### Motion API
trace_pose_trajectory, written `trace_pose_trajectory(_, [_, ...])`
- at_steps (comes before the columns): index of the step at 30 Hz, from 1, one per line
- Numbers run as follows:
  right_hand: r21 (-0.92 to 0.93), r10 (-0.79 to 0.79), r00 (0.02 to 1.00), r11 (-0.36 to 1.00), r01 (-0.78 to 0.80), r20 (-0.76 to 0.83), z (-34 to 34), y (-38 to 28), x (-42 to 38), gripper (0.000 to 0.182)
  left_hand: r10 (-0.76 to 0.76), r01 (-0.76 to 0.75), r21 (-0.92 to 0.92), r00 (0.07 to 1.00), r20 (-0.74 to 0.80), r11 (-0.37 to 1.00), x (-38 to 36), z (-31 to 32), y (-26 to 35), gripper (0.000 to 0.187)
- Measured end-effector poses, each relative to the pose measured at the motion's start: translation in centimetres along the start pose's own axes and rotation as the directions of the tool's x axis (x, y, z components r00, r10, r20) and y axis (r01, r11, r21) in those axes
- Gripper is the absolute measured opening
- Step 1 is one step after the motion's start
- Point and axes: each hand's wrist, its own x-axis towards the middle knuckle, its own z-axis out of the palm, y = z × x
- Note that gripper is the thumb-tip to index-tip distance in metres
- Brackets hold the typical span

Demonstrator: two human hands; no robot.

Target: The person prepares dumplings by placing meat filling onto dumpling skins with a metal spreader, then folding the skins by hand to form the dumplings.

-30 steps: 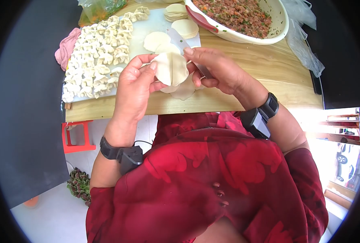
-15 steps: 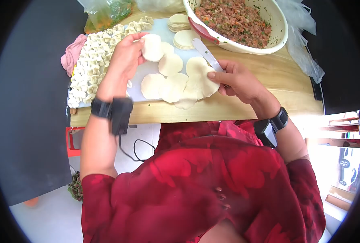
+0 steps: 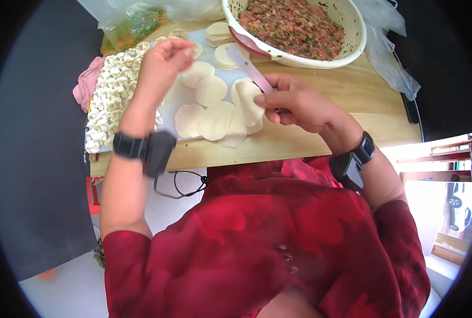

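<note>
My left hand [image 3: 164, 62] hovers over the upper left of the white board [image 3: 169, 114], its fingers loosely curled and holding nothing I can see. A round dumpling wrapper [image 3: 198, 50] lies just past its fingertips. In my right hand [image 3: 299, 103] are a flat-bladed spatula [image 3: 253, 73], blade pointing up and left, and several dumpling wrappers [image 3: 249, 103] pinched under the thumb, the top one bent over. Loose wrappers [image 3: 215, 121] are spread on the board between the hands, some overlapping. Rows of folded dumplings [image 3: 108, 98] fill the board's left side.
A white bowl [image 3: 362, 40] of minced filling stands at the back right. Two stacks of wrappers [image 3: 224, 55] sit beside it. Plastic bags [image 3: 124, 21] lie at the back left, another bag [image 3: 387, 58] at the right. A pink cloth [image 3: 89, 84] rests at the left edge.
My left hand has let go of the wrapper it held, which now lies on the board farther back. The wrappers in my right hand are bent over more. The view has shifted slightly.
</note>
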Motion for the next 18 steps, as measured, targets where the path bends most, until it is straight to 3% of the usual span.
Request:
trace_pose_trajectory(2, [0.033,-0.005,1.000,0.999,0.005,-0.003,0.2,-0.4,0.8,0.019,-0.083,0.105,-0.098,0.975,0.206,0.990,-3.7,1.9,2.3,0.030])
trace_pose_trajectory(3, [0.053,-0.021,1.000,0.998,0.022,-0.023,0.4,-0.7,1.2,0.019,-0.085,0.106,-0.095,0.975,0.206,0.990,-5.1,2.9,2.5,0.030])
trace_pose_trajectory(5, [0.075,-0.054,0.997,0.996,0.058,-0.051,1.0,-1.3,1.6,0.019,0.043,-0.008,-0.131,0.963,0.268,0.991,-7.1,4.6,2.8,0.035])
trace_pose_trajectory(8, [0.053,-0.089,0.996,0.995,0.089,0.005,1.2,-1.1,2.5,0.018,0.086,-0.062,-0.181,0.988,0.125,0.982,-7.8,5.7,2.3,0.043])
trace_pose_trajectory(11, [-0.002,-0.141,0.985,0.990,0.141,-0.102,2.4,-1.5,2.0,0.016,-0.010,0.047,-0.296,0.992,0.127,0.954,-7.9,5.6,2.1,0.043])
trace_pose_trajectory(18, [-0.068,-0.118,0.975,0.992,0.107,-0.189,2.5,-1.2,2.3,0.022,-0.024,0.061,-0.310,0.992,0.120,0.949,-8.5,6.3,2.2,0.041])
